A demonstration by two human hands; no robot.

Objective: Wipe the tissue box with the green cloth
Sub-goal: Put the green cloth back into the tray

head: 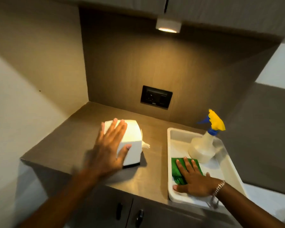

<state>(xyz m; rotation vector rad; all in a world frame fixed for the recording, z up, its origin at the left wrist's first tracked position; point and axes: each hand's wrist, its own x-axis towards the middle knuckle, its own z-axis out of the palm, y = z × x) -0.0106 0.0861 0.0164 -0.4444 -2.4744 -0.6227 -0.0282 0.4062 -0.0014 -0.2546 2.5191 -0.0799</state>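
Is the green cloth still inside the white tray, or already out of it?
Inside. The green cloth lies flat on the white plastic tray, under the right hand, beside the spray bottle.

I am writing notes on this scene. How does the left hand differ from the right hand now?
The left hand lies on the white tissue box on the counter; the right hand presses flat on the green cloth inside the white tray. The right wrist wears a bracelet; the left wrist is bare. Both hands are open, fingers spread.
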